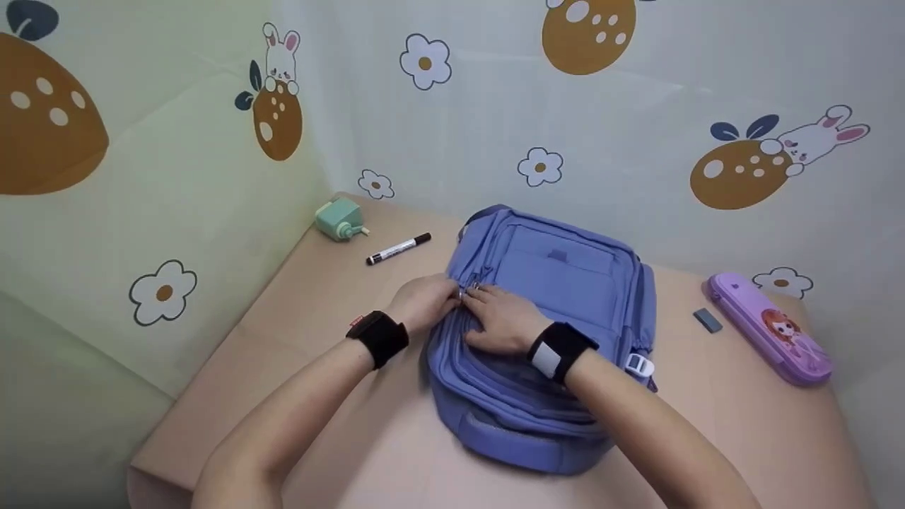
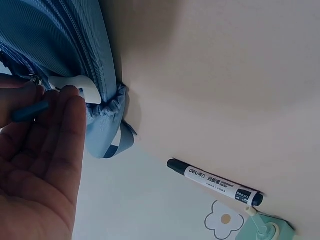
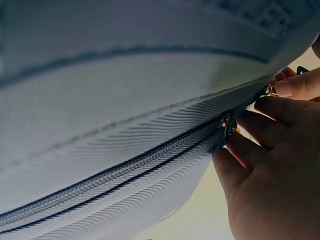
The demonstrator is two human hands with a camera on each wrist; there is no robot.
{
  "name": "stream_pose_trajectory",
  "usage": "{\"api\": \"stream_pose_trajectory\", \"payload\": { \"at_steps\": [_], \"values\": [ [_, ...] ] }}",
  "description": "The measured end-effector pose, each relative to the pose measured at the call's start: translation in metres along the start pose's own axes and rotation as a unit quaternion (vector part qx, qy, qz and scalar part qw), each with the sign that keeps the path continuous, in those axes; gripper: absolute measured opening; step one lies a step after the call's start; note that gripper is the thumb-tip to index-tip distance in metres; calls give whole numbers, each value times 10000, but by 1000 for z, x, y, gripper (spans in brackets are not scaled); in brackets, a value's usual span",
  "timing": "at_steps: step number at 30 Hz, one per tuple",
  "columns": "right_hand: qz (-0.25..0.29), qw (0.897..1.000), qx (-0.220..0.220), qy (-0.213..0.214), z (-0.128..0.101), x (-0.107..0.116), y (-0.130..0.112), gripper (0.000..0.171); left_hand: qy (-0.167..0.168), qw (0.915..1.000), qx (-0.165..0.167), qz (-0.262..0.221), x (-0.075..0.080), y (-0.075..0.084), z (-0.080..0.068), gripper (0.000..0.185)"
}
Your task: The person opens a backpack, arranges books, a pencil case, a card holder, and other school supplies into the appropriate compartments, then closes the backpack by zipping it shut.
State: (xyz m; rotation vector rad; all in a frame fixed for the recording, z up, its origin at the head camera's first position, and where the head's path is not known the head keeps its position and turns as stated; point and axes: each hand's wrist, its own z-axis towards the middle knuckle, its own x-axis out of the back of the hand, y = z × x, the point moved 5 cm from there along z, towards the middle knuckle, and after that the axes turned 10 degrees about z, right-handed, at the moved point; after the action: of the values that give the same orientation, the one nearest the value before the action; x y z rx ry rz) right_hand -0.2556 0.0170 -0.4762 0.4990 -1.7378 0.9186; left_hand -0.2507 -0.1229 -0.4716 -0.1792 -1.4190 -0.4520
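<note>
Backpack (image 1: 558, 297) zipped shut; left hand (image 1: 424, 300), right hand (image 1: 503, 318) grips pinching zipper pulls (image 3: 229, 123).

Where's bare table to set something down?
Free: front-left table between the backpack and table edge; also between backpack and pencil case, apart from the eraser. Crowded: back-left corner, with marker and sharpener.

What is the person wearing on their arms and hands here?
Both forearms are bare, with no sleeves showing, and there are no gloves. Each wrist carries a wide black band. The band on the left wrist has a small red tag at its edge. The band on the right wrist has a pale grey rectangular patch. The left hand and right hand show no rings.
</note>
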Motion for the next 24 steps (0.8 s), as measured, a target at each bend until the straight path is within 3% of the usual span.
{"api": "stream_pose_trajectory", "payload": {
  "at_steps": [5,13,24],
  "values": [
    [-43,9991,359,202,0,1,1,54,-67,10000,-4,32,0,-1,0,12],
    [-107,9967,680,435,0,3,-1,48,-184,9997,89,108,2,0,-3,13],
    [-111,9972,626,381,-2,3,-2,45,-142,9991,-237,335,10,12,-17,10]
  ]
}}
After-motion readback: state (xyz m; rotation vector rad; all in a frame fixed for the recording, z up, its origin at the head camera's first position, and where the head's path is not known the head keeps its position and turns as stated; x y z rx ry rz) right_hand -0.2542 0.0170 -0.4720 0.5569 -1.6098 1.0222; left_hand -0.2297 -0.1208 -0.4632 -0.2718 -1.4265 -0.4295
